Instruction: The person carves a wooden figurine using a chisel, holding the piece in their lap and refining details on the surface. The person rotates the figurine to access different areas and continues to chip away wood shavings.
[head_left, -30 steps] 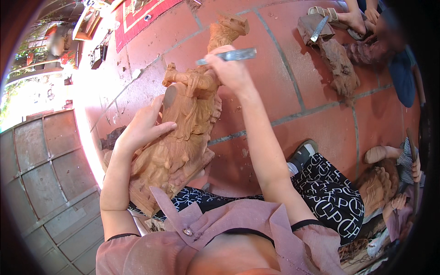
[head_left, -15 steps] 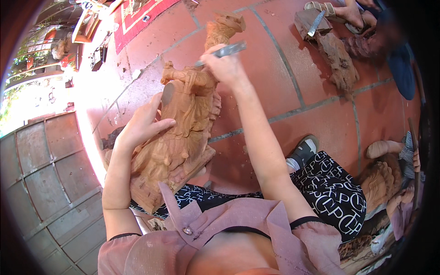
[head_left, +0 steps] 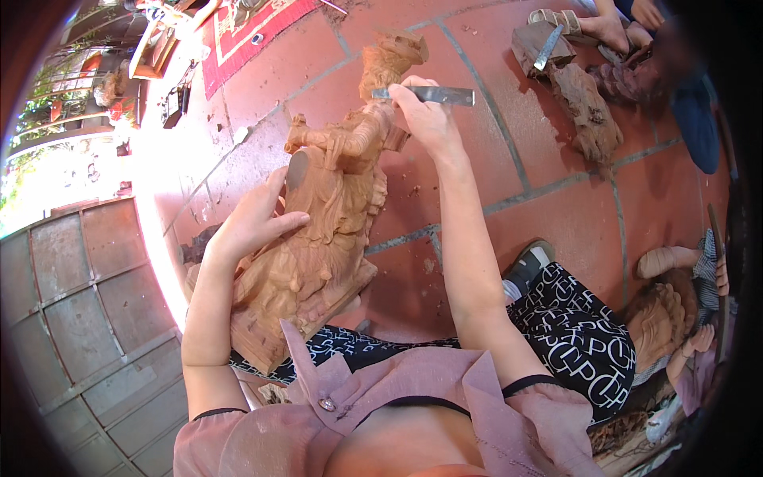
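Observation:
A tall carved wooden statue (head_left: 322, 230) of reddish-brown wood leans back across my lap, its head pointing away from me. My left hand (head_left: 253, 222) presses flat against the statue's left side, fingers spread over the carving. My right hand (head_left: 425, 115) is closed around a flat metal chisel (head_left: 433, 95), held against the statue's upper part near its shoulder. The blade's tip is hidden behind the wood.
Red tiled floor (head_left: 556, 199) lies all around. Another person sits at the top right by a rough wooden carving (head_left: 584, 119) with a tool on it. A second carving (head_left: 664, 318) rests at the right. A red patterned mat (head_left: 254, 32) lies at the top left.
My right hand with the chisel has shifted slightly along the statue's upper part. The left hand stays pressed on the statue's side.

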### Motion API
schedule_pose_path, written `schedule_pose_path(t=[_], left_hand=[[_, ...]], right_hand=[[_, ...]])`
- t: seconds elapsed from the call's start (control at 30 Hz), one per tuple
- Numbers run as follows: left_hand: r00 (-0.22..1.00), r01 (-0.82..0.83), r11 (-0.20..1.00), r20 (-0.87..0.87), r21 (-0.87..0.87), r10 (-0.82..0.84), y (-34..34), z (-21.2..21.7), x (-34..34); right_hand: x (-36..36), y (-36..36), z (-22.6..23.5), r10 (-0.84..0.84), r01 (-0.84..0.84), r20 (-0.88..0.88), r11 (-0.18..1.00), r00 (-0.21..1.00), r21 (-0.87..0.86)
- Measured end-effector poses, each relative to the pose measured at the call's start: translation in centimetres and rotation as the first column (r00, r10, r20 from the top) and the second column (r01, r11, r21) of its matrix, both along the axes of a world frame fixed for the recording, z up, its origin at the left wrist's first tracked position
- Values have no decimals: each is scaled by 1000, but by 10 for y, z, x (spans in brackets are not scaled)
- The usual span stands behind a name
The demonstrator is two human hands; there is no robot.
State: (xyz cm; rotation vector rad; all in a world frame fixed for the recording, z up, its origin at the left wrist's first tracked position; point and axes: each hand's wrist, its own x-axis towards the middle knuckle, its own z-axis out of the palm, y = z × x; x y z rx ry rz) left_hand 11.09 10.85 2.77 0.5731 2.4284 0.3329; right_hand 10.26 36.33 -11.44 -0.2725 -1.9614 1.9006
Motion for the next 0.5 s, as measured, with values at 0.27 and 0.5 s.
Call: schedule_pose_path(t=[0.27,0.5], left_hand=[[1000,1,1000,-5,-25,-1,-3,-2,1],[1000,-30,997,-10,-67,29,0,-1,2]], right_hand=[[-2,-45,-11,169,-174,-82,984,982,-51],[-8,-45,0,208,-233,-122,941,970,-245]])
